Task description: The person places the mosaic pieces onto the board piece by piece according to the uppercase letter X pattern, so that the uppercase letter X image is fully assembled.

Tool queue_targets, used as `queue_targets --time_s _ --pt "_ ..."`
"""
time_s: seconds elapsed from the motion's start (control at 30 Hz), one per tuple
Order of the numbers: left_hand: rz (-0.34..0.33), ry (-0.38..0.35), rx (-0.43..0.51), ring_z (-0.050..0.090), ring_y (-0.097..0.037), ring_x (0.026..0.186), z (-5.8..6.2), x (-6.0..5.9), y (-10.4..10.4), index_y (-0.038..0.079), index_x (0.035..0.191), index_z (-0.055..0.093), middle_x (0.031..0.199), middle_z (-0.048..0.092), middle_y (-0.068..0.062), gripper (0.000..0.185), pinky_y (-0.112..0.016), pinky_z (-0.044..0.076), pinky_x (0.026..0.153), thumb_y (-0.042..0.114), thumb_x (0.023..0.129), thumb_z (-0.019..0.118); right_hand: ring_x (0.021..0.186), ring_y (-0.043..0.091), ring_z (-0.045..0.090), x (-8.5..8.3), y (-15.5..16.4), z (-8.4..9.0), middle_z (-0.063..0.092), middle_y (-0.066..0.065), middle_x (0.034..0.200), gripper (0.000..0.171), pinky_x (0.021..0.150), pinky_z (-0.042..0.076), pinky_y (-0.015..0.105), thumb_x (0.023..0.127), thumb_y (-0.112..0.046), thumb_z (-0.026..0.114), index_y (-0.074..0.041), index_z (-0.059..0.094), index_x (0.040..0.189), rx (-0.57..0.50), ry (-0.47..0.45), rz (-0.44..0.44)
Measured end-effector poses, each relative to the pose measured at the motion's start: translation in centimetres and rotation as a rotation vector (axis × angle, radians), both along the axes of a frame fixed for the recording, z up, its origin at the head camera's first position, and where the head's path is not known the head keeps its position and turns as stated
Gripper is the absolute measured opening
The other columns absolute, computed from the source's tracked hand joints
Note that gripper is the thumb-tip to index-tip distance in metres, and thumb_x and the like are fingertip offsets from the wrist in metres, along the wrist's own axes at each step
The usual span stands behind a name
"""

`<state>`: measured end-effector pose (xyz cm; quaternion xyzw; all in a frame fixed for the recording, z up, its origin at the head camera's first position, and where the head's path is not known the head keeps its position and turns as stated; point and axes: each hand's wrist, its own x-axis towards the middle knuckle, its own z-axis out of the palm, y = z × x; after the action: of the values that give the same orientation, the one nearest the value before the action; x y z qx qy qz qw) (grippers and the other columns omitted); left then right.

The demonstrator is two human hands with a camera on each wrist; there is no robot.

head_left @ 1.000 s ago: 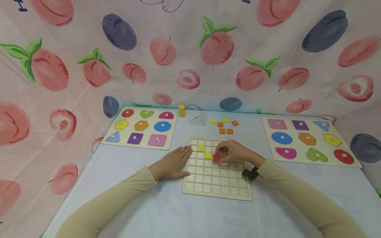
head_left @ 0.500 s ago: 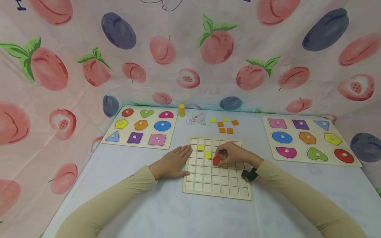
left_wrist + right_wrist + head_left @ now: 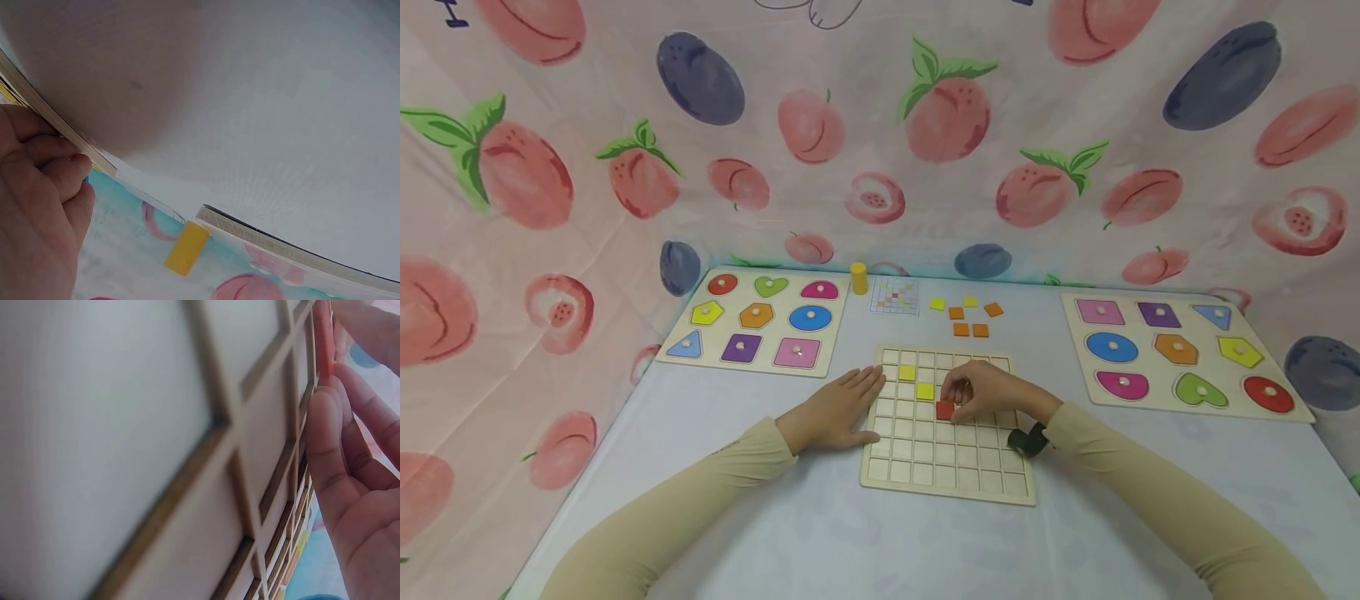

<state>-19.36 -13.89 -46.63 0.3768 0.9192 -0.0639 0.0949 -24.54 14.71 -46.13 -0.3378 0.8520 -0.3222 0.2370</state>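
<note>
A square wooden grid board (image 3: pixel 946 479) lies mid-table, with two yellow square tiles, the upper one (image 3: pixel 907 372) and the lower one (image 3: pixel 925 391), set diagonally in its cells. My right hand (image 3: pixel 988 390) pinches a red square tile (image 3: pixel 944 410) down at a cell diagonally below the lower yellow one. In the right wrist view the red tile (image 3: pixel 324 340) stands between thumb and fingers, right at the grid's ridges. Flat beside the board's left edge, my left hand (image 3: pixel 835 410) rests with fingers straight, fingertips at the rim.
Behind the board lie several loose tiles, among them an orange one (image 3: pixel 961 330) and a yellow one (image 3: pixel 937 304). A printed pattern card (image 3: pixel 894 297) and a yellow cylinder (image 3: pixel 859 279) stand near the back. Knobbed shape puzzles lie left (image 3: pixel 718 360) and right (image 3: pixel 1150 402).
The red tile in my right hand has moved slightly toward me, from beside the lower yellow tile to the row below it. My left hand has stayed put.
</note>
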Motion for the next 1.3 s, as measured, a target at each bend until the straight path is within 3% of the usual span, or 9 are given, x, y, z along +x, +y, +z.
queue_targets --time_s 0.67,1.3 --pt "0.002 0.007 0.013 0.017 -0.024 0.147 -0.27 -0.02 -0.02 0.002 0.149 0.019 0.158 0.018 -0.012 0.085 -0.036 0.018 0.121 0.059 0.09 0.042 0.069 0.007 0.053 -0.22 0.26 0.12 0.066 0.001 0.079 0.017 0.062 0.048 0.018 0.074 -0.008 0.077 -0.008 0.071 0.09 -0.01 -0.024 0.026" --pt "0.012 0.004 0.001 0.016 -0.023 0.147 -0.12 -0.04 0.08 0.003 0.15 0.019 0.159 0.017 -0.011 0.087 -0.036 0.018 0.121 0.061 0.09 0.043 0.074 0.006 0.058 -0.63 0.87 0.27 0.067 -0.003 0.083 0.021 0.069 0.052 0.019 0.076 -0.018 0.078 -0.012 0.071 0.094 -0.005 -0.024 0.027"
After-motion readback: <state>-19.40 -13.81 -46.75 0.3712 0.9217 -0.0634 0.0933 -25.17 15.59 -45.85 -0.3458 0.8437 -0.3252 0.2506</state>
